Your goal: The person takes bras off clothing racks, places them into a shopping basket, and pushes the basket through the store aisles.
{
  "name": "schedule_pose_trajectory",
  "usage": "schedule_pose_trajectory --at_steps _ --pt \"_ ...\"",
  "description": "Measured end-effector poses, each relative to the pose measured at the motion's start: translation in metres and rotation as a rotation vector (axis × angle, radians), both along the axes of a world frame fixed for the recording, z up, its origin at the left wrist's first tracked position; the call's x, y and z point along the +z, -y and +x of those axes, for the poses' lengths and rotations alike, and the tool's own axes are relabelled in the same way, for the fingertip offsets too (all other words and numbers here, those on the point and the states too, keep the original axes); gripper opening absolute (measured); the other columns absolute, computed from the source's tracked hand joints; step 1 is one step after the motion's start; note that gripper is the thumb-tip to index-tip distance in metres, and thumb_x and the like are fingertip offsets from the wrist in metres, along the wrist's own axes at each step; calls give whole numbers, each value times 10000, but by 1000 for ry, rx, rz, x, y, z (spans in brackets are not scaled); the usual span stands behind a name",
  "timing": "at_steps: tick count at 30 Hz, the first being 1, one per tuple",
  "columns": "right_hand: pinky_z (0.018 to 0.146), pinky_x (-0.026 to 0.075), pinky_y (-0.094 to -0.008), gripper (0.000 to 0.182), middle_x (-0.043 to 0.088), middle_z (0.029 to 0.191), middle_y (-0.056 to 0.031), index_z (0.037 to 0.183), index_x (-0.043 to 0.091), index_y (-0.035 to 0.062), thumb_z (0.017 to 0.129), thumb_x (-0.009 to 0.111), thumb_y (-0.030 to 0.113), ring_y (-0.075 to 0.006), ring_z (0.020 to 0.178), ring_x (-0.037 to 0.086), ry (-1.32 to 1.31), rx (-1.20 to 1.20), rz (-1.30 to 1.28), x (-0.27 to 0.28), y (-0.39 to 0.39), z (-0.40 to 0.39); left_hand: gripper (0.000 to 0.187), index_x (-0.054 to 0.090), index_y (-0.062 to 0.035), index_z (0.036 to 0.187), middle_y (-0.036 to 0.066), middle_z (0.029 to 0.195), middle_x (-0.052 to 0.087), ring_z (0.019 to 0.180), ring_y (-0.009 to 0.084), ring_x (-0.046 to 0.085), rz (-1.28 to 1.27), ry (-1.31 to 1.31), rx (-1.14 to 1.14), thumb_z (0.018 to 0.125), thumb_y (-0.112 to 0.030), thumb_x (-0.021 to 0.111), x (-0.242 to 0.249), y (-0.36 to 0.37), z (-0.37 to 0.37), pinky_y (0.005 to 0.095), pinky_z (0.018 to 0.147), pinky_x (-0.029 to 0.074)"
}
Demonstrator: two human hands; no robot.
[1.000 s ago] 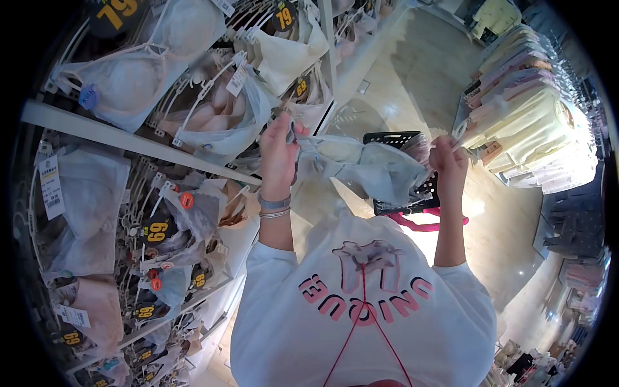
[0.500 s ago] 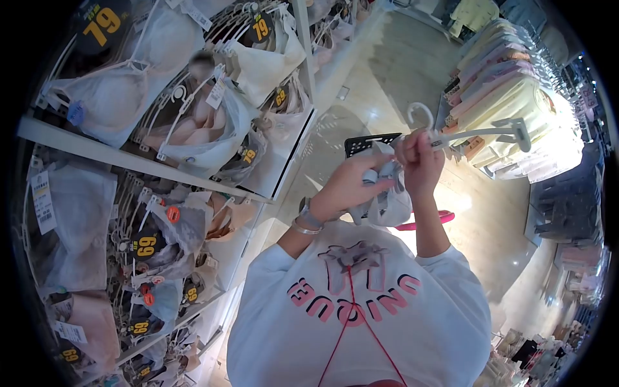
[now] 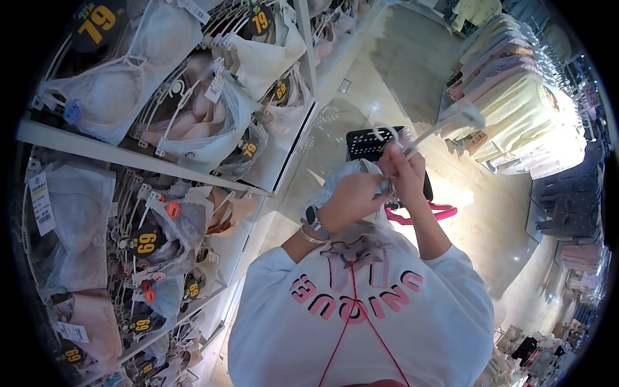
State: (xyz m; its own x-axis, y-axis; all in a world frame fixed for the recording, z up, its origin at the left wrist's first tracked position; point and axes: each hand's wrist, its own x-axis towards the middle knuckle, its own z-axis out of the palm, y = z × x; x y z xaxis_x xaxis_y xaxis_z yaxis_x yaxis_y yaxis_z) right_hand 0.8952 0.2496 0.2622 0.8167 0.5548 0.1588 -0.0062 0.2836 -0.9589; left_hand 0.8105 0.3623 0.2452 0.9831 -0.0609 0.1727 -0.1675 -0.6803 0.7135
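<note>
Bunched near the middle of the view, on the far side of the left hand [image 3: 353,198] and partly hidden by it: a pale blue-grey bra [image 3: 336,180]. Left fingers curled closed on its gathered fabric, with tips touching or almost touching those of the right hand [image 3: 405,173]. Right fingers clenched around a white plastic hanger [image 3: 429,133], hook to the upper left, one arm slanting up and to the right, with a blurred end. Hard to see between the fingertips; cannot tell whether any strap is hooked on the hanger.

On the left wrist, a watch [image 3: 314,216] and, just beside it, a silver-coloured bracelet [image 3: 311,237]. Beyond and below the hands, a black perforated basket [image 3: 362,147], with a pink handle [image 3: 440,214] partly covered by the right forearm. Nearer the camera, a white sweatshirt [image 3: 358,351] with "UNIQUE" upside down across the chest, and a red cord [image 3: 353,284] hanging over the lettering.

To the left, a white display shelf [image 3: 148,153] with rows of hanging bras in white, beige and pink, among round dark price signs [image 3: 100,24] reading 79 and 69. To the right, well apart from the hands, a rack of pale yellow tops [image 3: 529,122]; between, a beige floor [image 3: 412,45] with bright reflections.
</note>
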Motion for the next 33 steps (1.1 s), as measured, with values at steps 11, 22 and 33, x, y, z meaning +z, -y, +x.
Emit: schedule_pose_trajectory --at_steps 11,22,33 --pt "459 252 -209 315 381 580 66 701 458 88 961 489 264 -24 512 322 -227 336 -114 8 -10 9 206 673 -10 940 52 673 614 625 100 558 -520 -188 43 791 -148 642 0 -31 -2 258 575 417" --pt "613 415 -269 266 533 634 -31 854 568 24 954 476 253 -109 628 524 452 224 -376 -21 -11 -10 164 644 23 831 -24 647 562 604 43 474 -880 28 629 830 -140 623 -74 -65 9 223 537 385" --pt "637 447 -403 223 597 710 -140 899 566 20 844 594 235 -324 690 577 606 364 -698 -105 -73 61 272 624 -3 796 0 595 538 569 50 426 -685 -249 728 864 -266 638 -155 -70 -77 241 494 347"
